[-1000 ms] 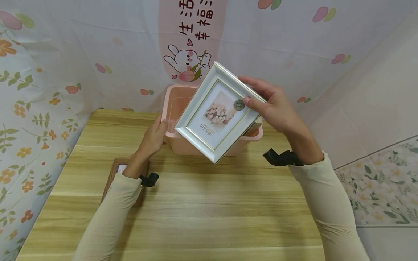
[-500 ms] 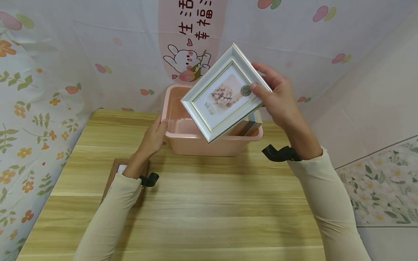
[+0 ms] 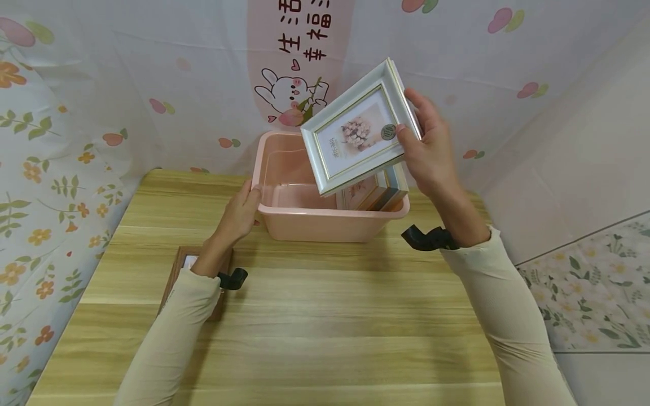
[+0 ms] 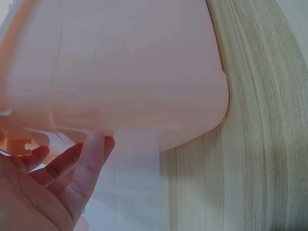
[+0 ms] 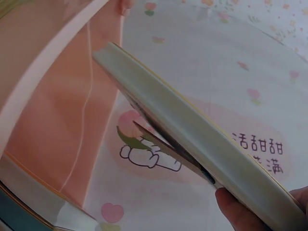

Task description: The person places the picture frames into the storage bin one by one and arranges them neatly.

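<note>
In the head view my right hand (image 3: 430, 146) pinches a white picture frame (image 3: 358, 135) with gold trim, thumb on its front and fingers behind. The frame tilts in the air over a pink plastic basin (image 3: 325, 225). From the right wrist view, its edge (image 5: 192, 134) shows, with a thin stand flap (image 5: 168, 151) angled off the back. My left hand (image 3: 242, 211) grips the basin's left rim, thumb on top; the left wrist view shows its fingers (image 4: 89, 159) at that rim. Several picture frames (image 3: 393, 189) stand at the basin's right end, partly hidden by the white one.
A brown wooden picture frame (image 3: 175, 276) lies on the wooden table (image 3: 345, 327), mostly under my left forearm. Behind the basin hangs a printed curtain (image 3: 203, 84) with a cartoon rabbit. Floral cloth (image 3: 51, 225) borders the left side.
My right hand has raised the white picture frame up and to the right, showing more of the basin's inside and the frames standing in it. The left hand stays at the rim.
</note>
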{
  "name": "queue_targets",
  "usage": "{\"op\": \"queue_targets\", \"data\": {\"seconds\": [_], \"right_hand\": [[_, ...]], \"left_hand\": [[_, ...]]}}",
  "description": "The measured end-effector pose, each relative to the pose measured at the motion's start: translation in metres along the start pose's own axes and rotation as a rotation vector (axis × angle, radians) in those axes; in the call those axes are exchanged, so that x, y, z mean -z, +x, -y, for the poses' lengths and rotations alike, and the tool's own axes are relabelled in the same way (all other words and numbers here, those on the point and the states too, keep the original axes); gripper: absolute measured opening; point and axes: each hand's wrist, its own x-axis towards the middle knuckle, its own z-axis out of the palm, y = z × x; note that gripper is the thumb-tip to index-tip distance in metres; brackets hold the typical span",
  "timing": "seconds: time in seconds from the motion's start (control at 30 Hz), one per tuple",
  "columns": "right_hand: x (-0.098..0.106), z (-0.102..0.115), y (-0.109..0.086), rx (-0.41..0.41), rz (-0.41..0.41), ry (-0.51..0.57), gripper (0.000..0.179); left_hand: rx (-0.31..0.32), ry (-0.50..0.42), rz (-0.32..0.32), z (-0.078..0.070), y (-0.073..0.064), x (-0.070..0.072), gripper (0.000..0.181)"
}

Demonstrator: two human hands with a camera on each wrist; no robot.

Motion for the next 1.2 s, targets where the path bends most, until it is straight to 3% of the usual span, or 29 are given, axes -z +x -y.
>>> {"op": "queue_targets", "data": {"seconds": [0.17,0.47,0.97,1.2], "right_hand": [[-0.004,-0.007,0.004,0.024,-0.013,0.043,0.059],[-0.005,-0.016,0.008,0.050,-0.023,-0.014,0.059],[-0.007,-0.032,0.006,-0.001,-0.017,-0.250,0.059],[-0.009,-0.042,0.005,0.033,-0.027,-0.314,0.059]], "left_hand": [[0.001,-0.007,0.001,0.000,0.000,0.001,0.057],[-0.002,-0.006,0.009,-0.001,0.000,0.001,0.058],[0.009,-0.010,0.019,-0.002,-0.001,0.001,0.058],[0.006,-0.010,0.017,-0.001,-0.001,0.001,0.058]]}}
